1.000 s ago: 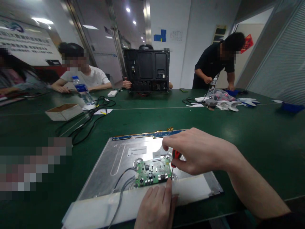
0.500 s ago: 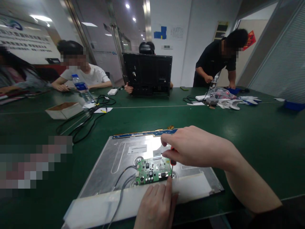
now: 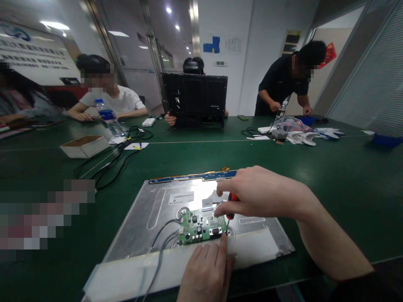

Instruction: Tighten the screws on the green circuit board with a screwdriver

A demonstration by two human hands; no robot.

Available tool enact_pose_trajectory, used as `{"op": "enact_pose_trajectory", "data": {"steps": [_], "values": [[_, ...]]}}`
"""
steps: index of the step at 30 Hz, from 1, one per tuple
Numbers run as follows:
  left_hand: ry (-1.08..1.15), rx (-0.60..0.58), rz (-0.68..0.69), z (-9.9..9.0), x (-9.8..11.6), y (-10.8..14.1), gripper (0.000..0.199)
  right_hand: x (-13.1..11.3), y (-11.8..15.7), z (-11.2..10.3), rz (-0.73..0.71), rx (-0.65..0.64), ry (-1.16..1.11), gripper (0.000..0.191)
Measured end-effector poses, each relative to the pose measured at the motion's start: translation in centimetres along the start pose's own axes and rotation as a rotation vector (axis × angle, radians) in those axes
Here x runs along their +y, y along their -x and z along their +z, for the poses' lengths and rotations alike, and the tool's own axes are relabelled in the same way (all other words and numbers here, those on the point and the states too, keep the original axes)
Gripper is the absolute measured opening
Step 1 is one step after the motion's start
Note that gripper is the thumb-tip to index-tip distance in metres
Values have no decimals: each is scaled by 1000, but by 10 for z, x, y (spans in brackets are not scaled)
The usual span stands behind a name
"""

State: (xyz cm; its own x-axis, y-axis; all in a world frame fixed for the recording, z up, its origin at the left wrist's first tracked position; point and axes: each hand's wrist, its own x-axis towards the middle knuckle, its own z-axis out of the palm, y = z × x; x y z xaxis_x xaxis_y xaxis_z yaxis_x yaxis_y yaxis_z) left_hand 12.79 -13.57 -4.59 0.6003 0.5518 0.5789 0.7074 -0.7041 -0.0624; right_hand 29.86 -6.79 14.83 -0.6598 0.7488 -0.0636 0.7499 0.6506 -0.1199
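A silver metal panel [image 3: 151,205] lies on the table with a green circuit board [image 3: 201,226] on it. My right hand [image 3: 255,193] is closed on a red and black screwdriver [image 3: 232,205], whose tip meets the board's lower right corner. Below the board my left hand [image 3: 206,268] rests on the white strip [image 3: 258,247] along the panel's near edge, its index fingertip beside the screwdriver tip. Its fingers are stretched out and hold nothing. Cables [image 3: 160,256] run from the board's left side over the strip. A blue circuit strip [image 3: 189,177] lines the far edge.
An open box [image 3: 85,147], a water bottle [image 3: 109,117] and black cables [image 3: 118,157] are at the left. Across the table a person holds up a black panel [image 3: 195,100]. Gloves [image 3: 302,137] and a plastic bag [image 3: 292,124] lie at the back right.
My right hand's fingers have opened a little and shifted slightly right around the screwdriver handle. The screwdriver tip stays at the board's corner. At the back right, a person's hand has lifted from the table.
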Motion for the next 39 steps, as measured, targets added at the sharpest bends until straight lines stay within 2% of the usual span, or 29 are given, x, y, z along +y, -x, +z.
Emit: {"op": "enact_pose_trajectory", "data": {"steps": [4, 9, 15, 23, 33, 39], "values": [[-9, 17, 3, 0, 0, 0, 35, -3, 2, -1, 17, 3, -4, 46], [-19, -55, 9, 1, -1, 4, 33, -1, 6, 0, 34, -7, 55, 27], [-31, -40, 27, 2, -1, 2, 34, 4, 10, -2, -12, -13, 34, 18], [-16, -36, 7, 2, -1, 4, 31, -1, 7, 1, 17, -11, 24, 37], [-27, -51, 9, 3, -1, 5, 33, 1, 7, 1, -2, 4, 55, 20], [-16, -49, 12, 2, -1, 4, 33, 2, 9, 0, -88, -1, -14, 25]]}}
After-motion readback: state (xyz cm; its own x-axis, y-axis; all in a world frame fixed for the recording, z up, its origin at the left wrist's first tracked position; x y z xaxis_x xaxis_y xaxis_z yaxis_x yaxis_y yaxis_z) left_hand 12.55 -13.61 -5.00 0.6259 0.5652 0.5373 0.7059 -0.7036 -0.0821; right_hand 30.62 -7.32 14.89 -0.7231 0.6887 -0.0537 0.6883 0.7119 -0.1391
